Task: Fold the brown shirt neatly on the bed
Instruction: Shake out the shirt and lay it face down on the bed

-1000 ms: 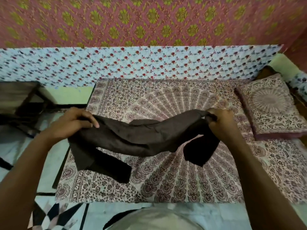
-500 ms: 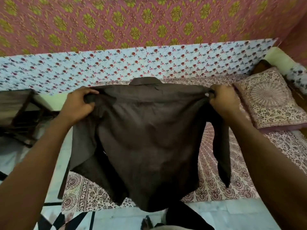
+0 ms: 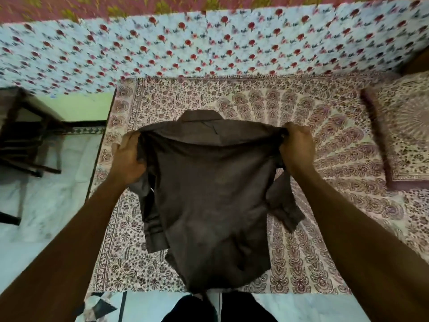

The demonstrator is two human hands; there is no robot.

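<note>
The brown shirt (image 3: 209,196) hangs spread out over the bed (image 3: 325,228), back side toward me, collar at the far end. My left hand (image 3: 128,159) grips its left shoulder and my right hand (image 3: 296,147) grips its right shoulder. Both sleeves droop at the sides, and the hem reaches past the bed's near edge. The fabric hides my fingertips.
A patterned pillow (image 3: 404,133) lies at the right end of the bed. A floral cloth (image 3: 209,43) covers the wall behind. A dark wooden stool (image 3: 25,135) stands on the tiled floor at left. My legs (image 3: 218,307) show at the bottom.
The shirt went from a bunched strip held low to a spread panel held by both shoulders. Since half a second ago it has come lower over the bed.
</note>
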